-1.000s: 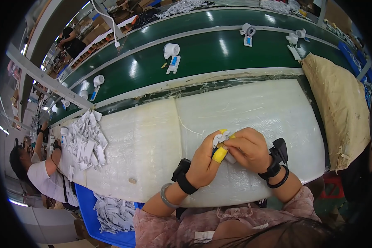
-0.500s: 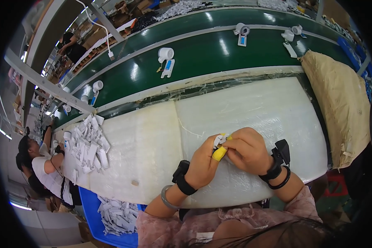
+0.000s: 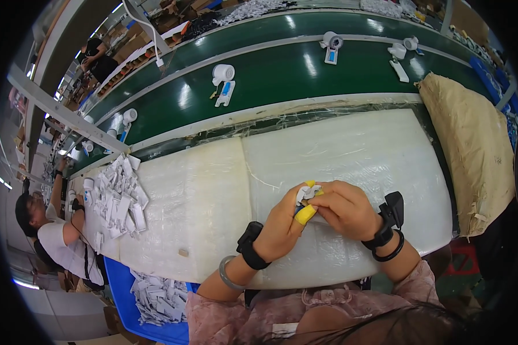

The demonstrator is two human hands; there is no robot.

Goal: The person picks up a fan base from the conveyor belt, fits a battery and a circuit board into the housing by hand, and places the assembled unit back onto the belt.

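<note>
A small white plastic part (image 3: pixel 308 194) is held between my two hands over the right half of the film-covered table (image 3: pixel 351 144). My left hand (image 3: pixel 282 227) grips it from the left, with yellow covering on its thumb and fingertip. From the right, my right hand (image 3: pixel 348 211) pinches the same part, its fingers closed and bent inward. Much of the part is hidden behind the fingers, so its full shape cannot be made out.
Beyond the table runs a green conveyor belt (image 3: pixel 265 75) carrying white round units (image 3: pixel 223 73) with flat pieces. A pile of white plastic pieces (image 3: pixel 120 198) lies at left, above a blue bin (image 3: pixel 118 287). A co-worker (image 3: pixel 60 230) is far left; a brown sack (image 3: pixel 466 149) stands right.
My hands keep nearly the same grip on the white part, with slight finger shifts. The units on the belt appear a little further left. The co-worker has stretched an arm toward the belt.
</note>
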